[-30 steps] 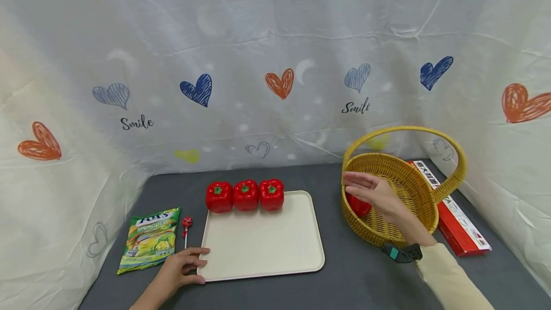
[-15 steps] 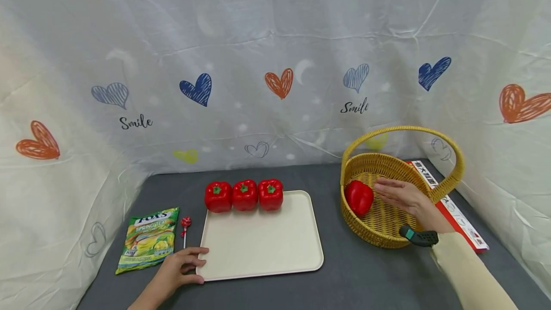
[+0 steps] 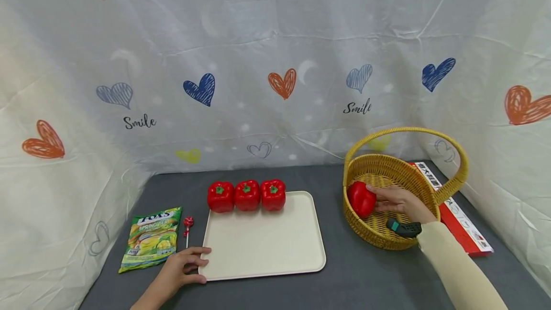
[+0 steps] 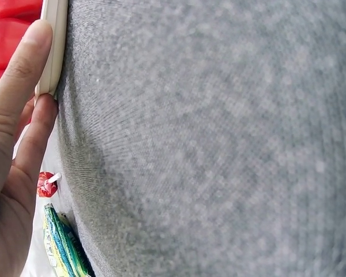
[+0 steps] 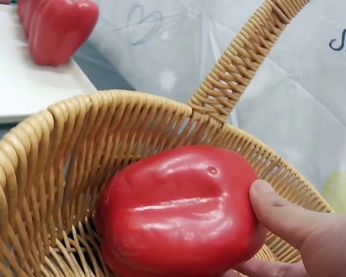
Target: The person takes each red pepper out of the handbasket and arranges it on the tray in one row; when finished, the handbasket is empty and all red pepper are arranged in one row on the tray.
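Note:
In the head view a yellow wicker basket (image 3: 379,243) holds one red bell pepper (image 3: 360,200) against its left side. My right hand (image 3: 398,201) reaches inside and grips that pepper; the right wrist view shows the thumb (image 5: 277,210) on its end, with the other fingers mostly hidden below it. My left hand (image 3: 178,269) holds the front left corner of a cream tray (image 3: 267,248), thumb and fingers on its rim. Along the tray's back left edge sit a left bell pepper (image 3: 221,197), a middle bell pepper (image 3: 247,196) and a right bell pepper (image 3: 273,195).
Left of the tray lie a red lollipop (image 3: 188,224) and a green and yellow candy bag (image 3: 152,239). A red and white box (image 3: 467,233) lies beside the basket on the right. The basket's tall handle (image 3: 462,166) arches over it. A patterned cloth (image 3: 241,128) encloses the grey tabletop.
My right hand drew back to the right from over the pepper, then moved left again and took hold of it. The left hand stays at the tray's corner.

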`<action>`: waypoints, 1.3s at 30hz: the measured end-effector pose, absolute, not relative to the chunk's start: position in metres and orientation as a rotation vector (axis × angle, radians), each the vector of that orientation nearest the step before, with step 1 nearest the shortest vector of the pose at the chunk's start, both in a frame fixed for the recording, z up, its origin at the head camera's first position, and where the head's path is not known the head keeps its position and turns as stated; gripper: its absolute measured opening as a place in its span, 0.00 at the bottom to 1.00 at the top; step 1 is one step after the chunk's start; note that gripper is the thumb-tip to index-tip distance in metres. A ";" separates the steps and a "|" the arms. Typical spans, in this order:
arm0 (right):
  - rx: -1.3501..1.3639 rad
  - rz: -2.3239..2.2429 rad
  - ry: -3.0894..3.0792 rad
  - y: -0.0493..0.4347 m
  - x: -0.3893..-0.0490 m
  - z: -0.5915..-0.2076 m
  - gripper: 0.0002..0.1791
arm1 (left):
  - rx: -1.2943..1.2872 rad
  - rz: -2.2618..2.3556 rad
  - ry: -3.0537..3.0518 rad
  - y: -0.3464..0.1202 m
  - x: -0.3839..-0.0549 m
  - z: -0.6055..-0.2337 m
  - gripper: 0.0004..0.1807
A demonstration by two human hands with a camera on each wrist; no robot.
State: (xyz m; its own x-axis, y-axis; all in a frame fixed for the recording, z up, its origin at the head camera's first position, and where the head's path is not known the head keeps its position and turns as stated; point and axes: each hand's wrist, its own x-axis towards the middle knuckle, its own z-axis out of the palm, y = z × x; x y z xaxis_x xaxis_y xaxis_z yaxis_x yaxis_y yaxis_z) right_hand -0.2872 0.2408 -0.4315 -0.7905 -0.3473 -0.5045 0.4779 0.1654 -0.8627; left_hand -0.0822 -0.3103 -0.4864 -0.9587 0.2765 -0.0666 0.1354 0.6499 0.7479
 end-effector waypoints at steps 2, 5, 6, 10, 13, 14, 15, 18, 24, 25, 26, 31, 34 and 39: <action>0.139 -1.704 1.825 0.239 -0.286 -0.431 0.39 | 0.337 1.194 2.695 -0.310 -0.082 -0.486 0.23; 0.129 -1.728 1.833 0.238 -0.285 -0.430 0.36 | 0.335 1.195 2.696 -0.309 -0.082 -0.486 0.23; 0.116 -1.736 1.840 0.237 -0.285 -0.429 0.36 | 0.332 1.198 2.695 -0.309 -0.082 -0.486 0.23; 0.049 -1.753 1.890 0.237 -0.284 -0.428 0.40 | 0.330 1.202 2.693 -0.309 -0.082 -0.486 0.23; -0.008 -1.738 1.940 0.239 -0.285 -0.428 0.42 | 0.331 1.196 2.696 -0.309 -0.082 -0.486 0.23; -0.032 -1.733 1.949 0.240 -0.285 -0.428 0.42 | 0.332 1.195 2.697 -0.309 -0.082 -0.486 0.23; -0.050 -1.729 1.954 0.241 -0.285 -0.428 0.42 | 0.333 1.192 2.699 -0.310 -0.082 -0.486 0.23; -0.122 -1.736 1.933 0.244 -0.285 -0.430 0.42 | 0.337 1.190 2.700 -0.310 -0.081 -0.486 0.24; -0.273 -1.739 1.924 0.250 -0.285 -0.433 0.38 | 0.333 1.200 2.692 -0.309 -0.082 -0.486 0.23; -0.266 -1.741 1.932 0.252 -0.285 -0.433 0.39 | 0.332 1.200 2.691 -0.309 -0.082 -0.486 0.23; -0.260 -1.732 1.954 0.253 -0.284 -0.433 0.40 | 0.328 1.200 2.689 -0.308 -0.083 -0.486 0.23; -0.187 -1.787 1.966 0.259 -0.281 -0.431 0.40 | 0.321 1.203 2.680 -0.306 -0.084 -0.486 0.22; -0.206 -1.816 1.961 0.261 -0.279 -0.428 0.39 | 0.321 1.203 2.679 -0.306 -0.083 -0.486 0.22; -0.231 -1.860 1.946 0.265 -0.273 -0.416 0.37 | 0.333 1.191 2.700 -0.307 -0.083 -0.486 0.23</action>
State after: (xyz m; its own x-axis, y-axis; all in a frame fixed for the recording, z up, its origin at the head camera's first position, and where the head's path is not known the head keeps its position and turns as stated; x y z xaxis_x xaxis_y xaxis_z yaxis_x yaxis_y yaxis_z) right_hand -0.2731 0.2652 -0.4163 -0.8909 -0.4105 -0.1945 0.1759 0.0830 -0.9809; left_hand -0.0826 -0.3071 -0.4863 -0.9604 0.2708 -0.0659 0.1338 0.6556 0.7432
